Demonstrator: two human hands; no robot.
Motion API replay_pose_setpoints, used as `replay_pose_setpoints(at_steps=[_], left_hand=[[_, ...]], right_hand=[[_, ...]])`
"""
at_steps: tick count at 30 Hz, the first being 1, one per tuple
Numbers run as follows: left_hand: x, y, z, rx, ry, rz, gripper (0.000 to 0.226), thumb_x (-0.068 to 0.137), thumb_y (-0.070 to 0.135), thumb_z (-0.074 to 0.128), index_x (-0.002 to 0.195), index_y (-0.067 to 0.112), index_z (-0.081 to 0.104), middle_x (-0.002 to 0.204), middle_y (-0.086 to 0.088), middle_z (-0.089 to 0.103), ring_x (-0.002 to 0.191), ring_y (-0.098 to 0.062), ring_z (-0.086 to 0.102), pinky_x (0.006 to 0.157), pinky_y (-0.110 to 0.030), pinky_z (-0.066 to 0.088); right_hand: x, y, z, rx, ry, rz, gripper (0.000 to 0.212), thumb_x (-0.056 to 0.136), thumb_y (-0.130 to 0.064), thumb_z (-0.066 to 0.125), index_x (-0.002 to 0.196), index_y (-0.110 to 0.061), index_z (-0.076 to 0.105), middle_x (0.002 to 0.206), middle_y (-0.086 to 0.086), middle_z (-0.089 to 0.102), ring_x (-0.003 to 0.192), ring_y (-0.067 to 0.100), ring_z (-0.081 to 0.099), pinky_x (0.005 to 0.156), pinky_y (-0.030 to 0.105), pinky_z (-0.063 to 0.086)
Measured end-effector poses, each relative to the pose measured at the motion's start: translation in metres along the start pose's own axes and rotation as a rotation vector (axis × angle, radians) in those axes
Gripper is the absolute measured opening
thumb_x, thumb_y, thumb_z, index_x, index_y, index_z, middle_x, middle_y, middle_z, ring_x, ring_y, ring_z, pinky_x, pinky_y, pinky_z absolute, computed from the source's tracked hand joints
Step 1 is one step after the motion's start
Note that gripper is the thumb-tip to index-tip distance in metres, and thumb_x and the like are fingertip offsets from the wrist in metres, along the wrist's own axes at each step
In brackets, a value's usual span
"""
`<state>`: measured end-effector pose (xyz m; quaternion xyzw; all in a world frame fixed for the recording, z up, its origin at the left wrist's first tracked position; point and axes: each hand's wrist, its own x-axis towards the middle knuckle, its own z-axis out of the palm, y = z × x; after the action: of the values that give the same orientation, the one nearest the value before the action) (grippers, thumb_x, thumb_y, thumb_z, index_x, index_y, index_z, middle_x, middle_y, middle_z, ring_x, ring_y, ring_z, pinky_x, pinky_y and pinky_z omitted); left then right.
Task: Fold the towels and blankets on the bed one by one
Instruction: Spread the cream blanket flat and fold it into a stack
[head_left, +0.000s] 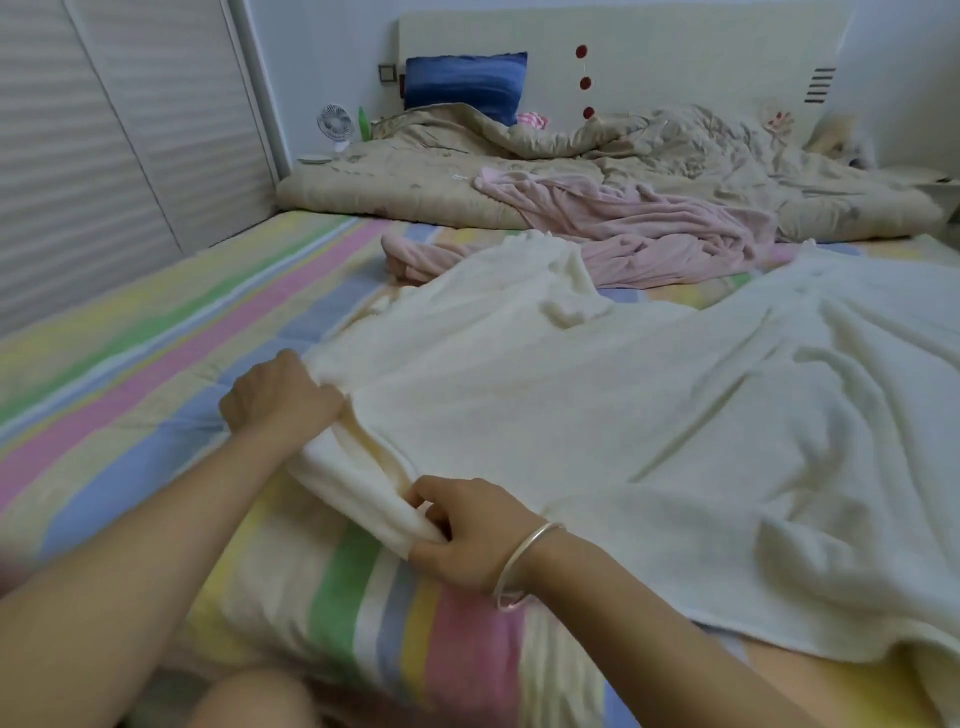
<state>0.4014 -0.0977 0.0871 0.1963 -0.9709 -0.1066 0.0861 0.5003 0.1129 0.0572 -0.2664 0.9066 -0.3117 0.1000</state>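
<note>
Bed with striped sheet (156, 332) carries three textiles: a cream towel (597, 426) spread nearest, a crumpled pink blanket (649, 234) beyond it, and a rumpled beige quilt (571, 156) against the headboard (675, 47). A blue pillow (465, 80) stands behind the quilt. A small white fan (334, 122) and a green bottle (363, 123) sit at the far left corner.

Left hand (280, 400): fingers curled over the towel's left edge, grasping it; fingertips hidden in the cloth. Right hand (467, 530), silver bangle (524, 564) on the wrist: pinches the same edge nearer the camera, between thumb and fingers. The edge bunches into a roll between the two hands.

Towel's right side is cut off by the frame; its far corner overlaps the pink blanket. A pale object at the far right by the headboard is too blurred to identify.

Towel's long axis runs from the held left edge across to the right; the held edge runs near to far.
</note>
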Motion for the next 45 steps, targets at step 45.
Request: replay_pose_setpoints(at_steps=[45], left_hand=[[0.096, -0.084, -0.005, -0.211, 0.083, 0.323, 0.025, 0.093, 0.014, 0.05, 0.114, 0.021, 0.06, 0.123, 0.0, 0.06, 0.113, -0.025, 0.053, 0.086, -0.037, 0.046]], right_hand=[[0.167, -0.063, 0.034, 0.04, 0.218, 0.226, 0.011, 0.089, -0.03, 0.059, 0.085, -0.023, 0.068, 0.086, -0.004, 0.07, 0.072, 0.014, 0.062, 0.076, 0.028, 0.052]])
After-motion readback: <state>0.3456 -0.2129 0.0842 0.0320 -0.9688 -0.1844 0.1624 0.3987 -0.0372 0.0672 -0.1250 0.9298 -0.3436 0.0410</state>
